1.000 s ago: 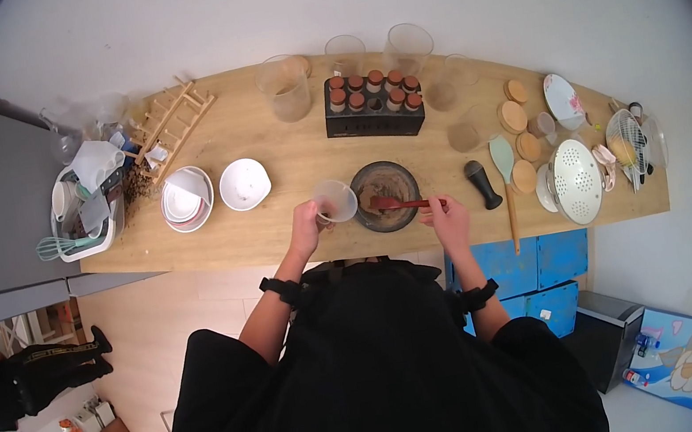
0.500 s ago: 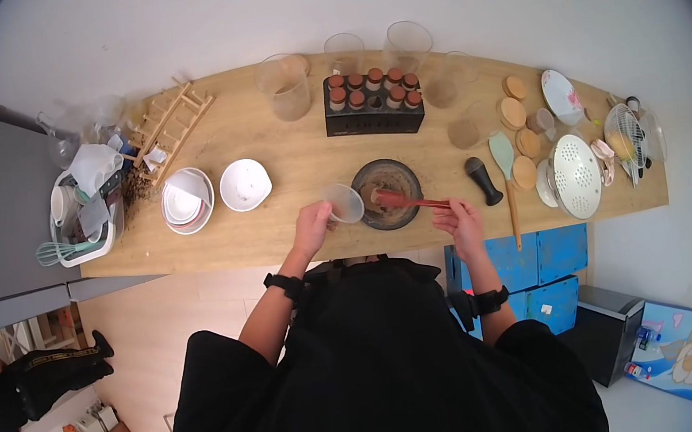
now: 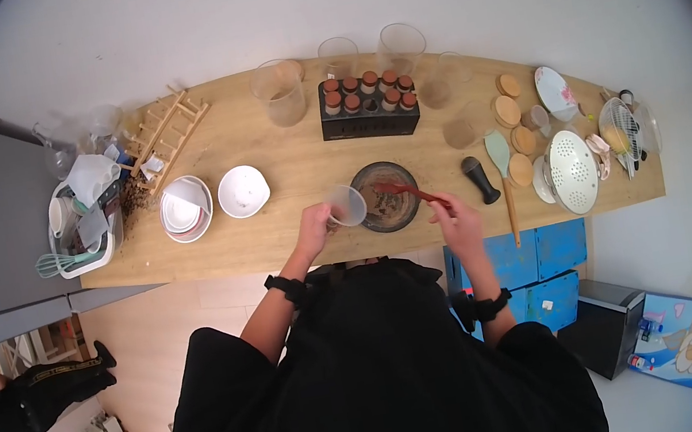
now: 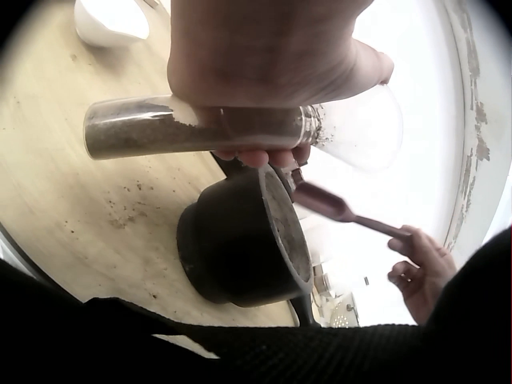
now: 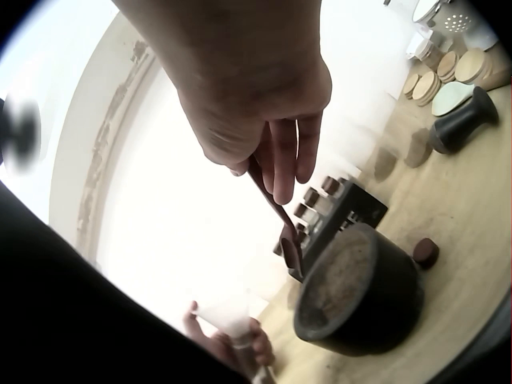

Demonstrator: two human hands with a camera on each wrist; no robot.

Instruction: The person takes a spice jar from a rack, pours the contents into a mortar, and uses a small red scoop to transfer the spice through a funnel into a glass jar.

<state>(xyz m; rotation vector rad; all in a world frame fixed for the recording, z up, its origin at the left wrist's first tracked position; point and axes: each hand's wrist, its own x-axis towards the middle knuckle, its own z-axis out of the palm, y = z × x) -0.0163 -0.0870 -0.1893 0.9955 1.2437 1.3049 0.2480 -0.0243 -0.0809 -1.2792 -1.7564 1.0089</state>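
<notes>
My left hand (image 3: 313,230) grips a clear glass tube (image 4: 128,132) part filled with brown powder, fingers wrapped round it. A clear funnel (image 3: 348,205) sits in the tube's mouth, with the thumb against its cone and dark crumbs near its neck. My right hand (image 3: 462,227) pinches the handle of a red-brown scoop (image 4: 322,202). In the head view the scoop's head overlaps the black mortar (image 4: 228,240); the left wrist view has it raised above the rim. Brown powder (image 5: 340,280) coats the mortar's inside. A dark brown stopper (image 5: 426,253) lies beside the mortar.
Behind the mortar stands a black rack (image 3: 368,125) of capped tubes. A black pestle (image 3: 480,180), a pale green spatula (image 3: 499,155) and a white colander (image 3: 573,173) are on the right. White bowls (image 3: 243,192) stand left; clear jars (image 3: 279,96) line the back.
The scoop has come up from the mortar's powder and swung toward its far side, as my right hand shifted rightward. My left hand has brought the funnel slightly right, closer to the mortar's rim.
</notes>
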